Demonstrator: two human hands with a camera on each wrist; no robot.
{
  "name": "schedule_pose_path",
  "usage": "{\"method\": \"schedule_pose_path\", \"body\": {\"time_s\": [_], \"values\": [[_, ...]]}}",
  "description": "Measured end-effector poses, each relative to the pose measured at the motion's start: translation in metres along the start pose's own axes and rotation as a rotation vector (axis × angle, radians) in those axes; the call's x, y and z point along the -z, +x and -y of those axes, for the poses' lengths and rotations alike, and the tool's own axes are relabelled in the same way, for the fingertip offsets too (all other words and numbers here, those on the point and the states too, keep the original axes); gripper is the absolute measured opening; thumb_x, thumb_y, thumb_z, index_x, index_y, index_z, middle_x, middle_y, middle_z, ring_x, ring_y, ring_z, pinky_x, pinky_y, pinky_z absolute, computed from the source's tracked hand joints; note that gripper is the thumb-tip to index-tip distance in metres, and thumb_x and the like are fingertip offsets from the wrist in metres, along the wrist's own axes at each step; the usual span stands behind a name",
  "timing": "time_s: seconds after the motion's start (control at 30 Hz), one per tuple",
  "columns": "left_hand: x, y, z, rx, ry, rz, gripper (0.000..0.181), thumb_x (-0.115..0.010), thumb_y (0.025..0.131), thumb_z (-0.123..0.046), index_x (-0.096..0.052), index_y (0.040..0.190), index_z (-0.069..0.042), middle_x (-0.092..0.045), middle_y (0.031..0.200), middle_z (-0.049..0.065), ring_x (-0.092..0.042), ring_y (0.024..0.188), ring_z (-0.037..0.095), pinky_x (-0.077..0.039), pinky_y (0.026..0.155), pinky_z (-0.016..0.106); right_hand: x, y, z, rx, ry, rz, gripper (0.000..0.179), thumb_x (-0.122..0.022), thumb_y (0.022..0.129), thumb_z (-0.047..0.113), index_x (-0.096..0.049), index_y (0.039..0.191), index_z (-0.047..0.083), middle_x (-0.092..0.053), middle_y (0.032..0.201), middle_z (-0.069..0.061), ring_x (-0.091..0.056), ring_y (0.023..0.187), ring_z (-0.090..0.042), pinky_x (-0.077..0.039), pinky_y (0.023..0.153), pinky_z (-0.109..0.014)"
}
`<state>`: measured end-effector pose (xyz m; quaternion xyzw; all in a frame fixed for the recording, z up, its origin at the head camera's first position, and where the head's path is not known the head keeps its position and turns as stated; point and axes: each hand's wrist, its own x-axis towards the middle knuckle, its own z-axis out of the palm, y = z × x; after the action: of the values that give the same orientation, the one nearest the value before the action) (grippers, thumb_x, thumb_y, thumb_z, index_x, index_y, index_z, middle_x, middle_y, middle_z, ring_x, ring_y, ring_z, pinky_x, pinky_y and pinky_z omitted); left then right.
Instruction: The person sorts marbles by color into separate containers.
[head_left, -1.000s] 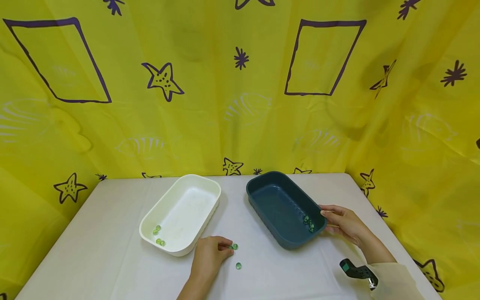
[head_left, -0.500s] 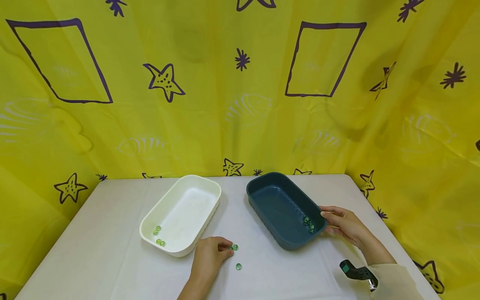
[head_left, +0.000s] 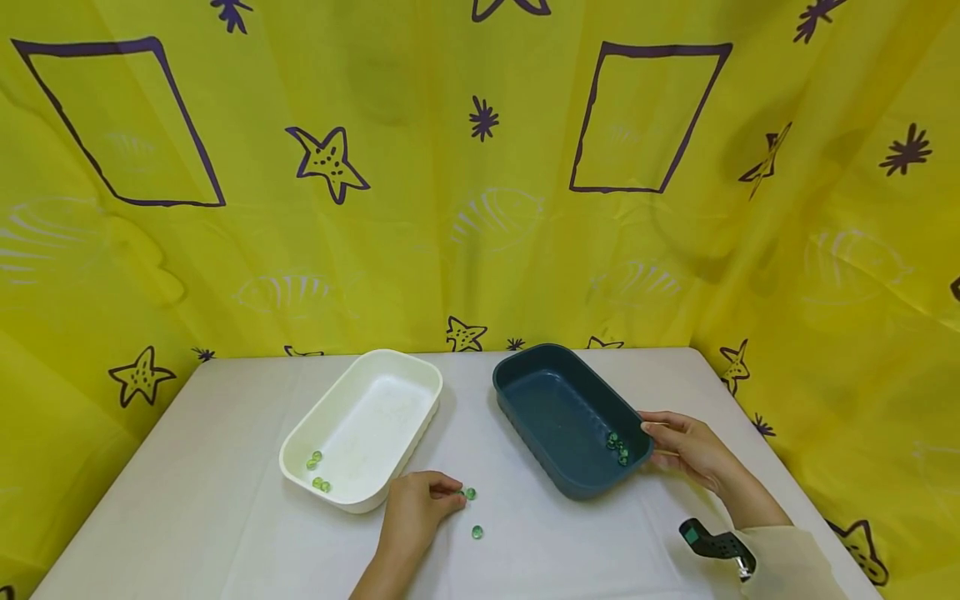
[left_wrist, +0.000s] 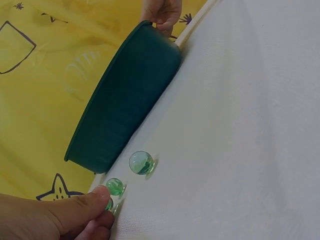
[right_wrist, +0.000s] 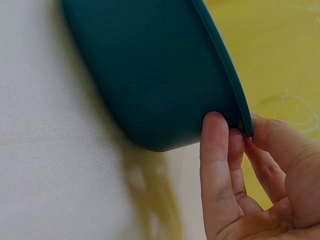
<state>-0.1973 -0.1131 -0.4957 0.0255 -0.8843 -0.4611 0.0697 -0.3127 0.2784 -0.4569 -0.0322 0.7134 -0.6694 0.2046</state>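
Note:
My left hand (head_left: 415, 512) is low over the table, pinching a green glass marble (left_wrist: 109, 204) between thumb and fingers, which mostly hide it. Right at the fingertips lies a second green marble (head_left: 471, 493). A third marble (head_left: 477, 532) rests on the cloth a little nearer to me. On the right, my right hand (head_left: 693, 450) holds the near right corner of a dark teal tub (head_left: 536, 446). In the right wrist view the thumb is at the rim (right_wrist: 235, 82) and a finger lies against the outer wall. Several green marbles (head_left: 618, 447) sit inside that corner.
A white tub (head_left: 408, 454) stands left of the teal one, with several yellow-green marbles (head_left: 318, 472) at its near left end. White cloth (head_left: 225, 450) covers the table. A yellow patterned curtain (head_left: 420, 250) encloses the back and sides.
My left hand has shifted very slightly left at its place by the marbles. The right hand, both tubs and the loose marbles stay where they were.

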Motion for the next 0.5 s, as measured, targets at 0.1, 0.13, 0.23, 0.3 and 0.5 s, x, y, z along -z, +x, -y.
{"method": "schedule_pose_path", "body": {"time_s": [0.1, 0.13, 0.23, 0.3, 0.5], "values": [[0.0002, 0.0007, 0.0004, 0.0, -0.003, -0.004, 0.015, -0.087, 0.07, -0.01, -0.078, 0.081, -0.009, -0.073, 0.076, -0.001, -0.066, 0.068, 0.006, -0.054, 0.059, 0.012, 0.0001, -0.0001, 0.0003, 0.003, 0.0, 0.0, 0.023, -0.059, 0.1, 0.016, -0.072, 0.107, 0.033, -0.061, 0.105, 0.007, -0.064, 0.081, -0.006, -0.06, 0.072, -0.022], [0.0003, 0.001, 0.0004, -0.002, -0.003, -0.005, 0.015, -0.086, 0.07, -0.01, -0.078, 0.081, -0.009, -0.073, 0.076, -0.001, -0.066, 0.068, 0.006, -0.054, 0.059, 0.013, 0.0002, 0.0, 0.0003, 0.003, 0.001, 0.0, 0.023, -0.059, 0.1, 0.016, -0.072, 0.107, 0.033, -0.061, 0.105, 0.007, -0.065, 0.081, -0.006, -0.06, 0.072, -0.022], [0.0004, 0.0015, 0.0007, -0.005, -0.007, -0.008, 0.014, -0.086, 0.07, -0.009, -0.078, 0.081, -0.009, -0.073, 0.075, -0.001, -0.066, 0.068, 0.006, -0.054, 0.059, 0.013, 0.0004, 0.0001, 0.0002, -0.001, 0.003, -0.001, 0.023, -0.059, 0.1, 0.015, -0.072, 0.107, 0.032, -0.062, 0.104, 0.006, -0.065, 0.081, -0.006, -0.06, 0.072, -0.023], [0.0005, 0.0016, 0.0008, -0.004, -0.014, -0.007, 0.014, -0.086, 0.07, -0.009, -0.078, 0.081, -0.009, -0.073, 0.075, -0.001, -0.066, 0.068, 0.006, -0.054, 0.059, 0.013, 0.0005, 0.0003, 0.0001, -0.004, 0.004, -0.001, 0.022, -0.059, 0.1, 0.016, -0.072, 0.108, 0.032, -0.062, 0.104, 0.006, -0.065, 0.081, -0.007, -0.06, 0.072, -0.023], [0.0007, 0.001, 0.0004, 0.012, -0.062, -0.004, 0.015, -0.086, 0.072, -0.008, -0.078, 0.084, -0.007, -0.074, 0.077, -0.001, -0.068, 0.069, 0.007, -0.055, 0.06, 0.013, 0.0003, 0.0002, -0.0001, -0.009, 0.015, 0.002, 0.022, -0.059, 0.1, 0.016, -0.073, 0.108, 0.032, -0.065, 0.102, 0.007, -0.066, 0.083, -0.007, -0.061, 0.073, -0.023]]}}
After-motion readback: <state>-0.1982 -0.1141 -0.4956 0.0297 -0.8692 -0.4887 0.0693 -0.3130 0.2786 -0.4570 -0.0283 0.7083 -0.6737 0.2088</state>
